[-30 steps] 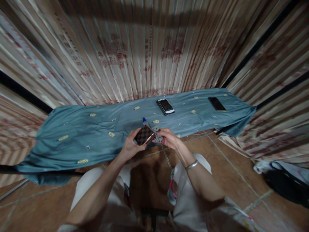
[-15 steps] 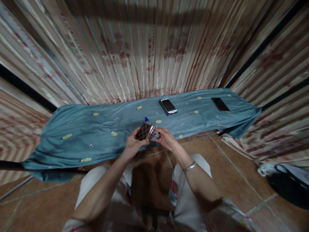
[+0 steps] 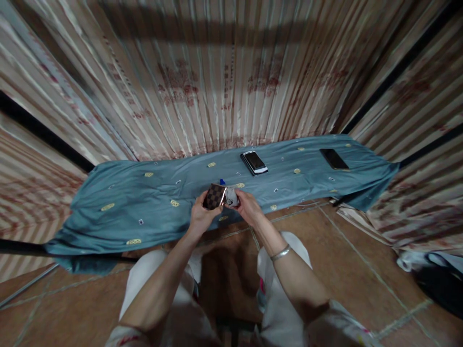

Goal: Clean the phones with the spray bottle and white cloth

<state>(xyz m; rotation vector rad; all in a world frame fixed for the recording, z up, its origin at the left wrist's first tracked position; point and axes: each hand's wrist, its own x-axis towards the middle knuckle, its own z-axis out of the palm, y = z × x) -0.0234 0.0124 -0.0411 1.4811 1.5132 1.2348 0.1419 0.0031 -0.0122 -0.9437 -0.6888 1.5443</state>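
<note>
My left hand (image 3: 201, 214) is closed around a small brown checkered case (image 3: 214, 196) with a shiny metallic edge on its right side. I cannot tell whether it is a wallet or a cased phone. My right hand (image 3: 248, 207) pinches a crumpled grey cloth (image 3: 231, 197) against that shiny edge. Both hands are held together over the front edge of the blue-green cloth cover (image 3: 195, 183). Just beyond the case shows a small blue object (image 3: 222, 181), partly hidden and too small to name.
A white-framed phone (image 3: 254, 162) lies on something dark at the middle back of the cover. Farther right rests a dark phone (image 3: 333, 159). Striped curtains (image 3: 217, 86) surround the bench, with black bars (image 3: 383, 91) at the sides. A black bag-like item (image 3: 441, 284) sits on the tiled floor.
The grey cloth shows more fully beside the metallic edge now, and the case has turned slightly. The whole view has shifted a little.
</note>
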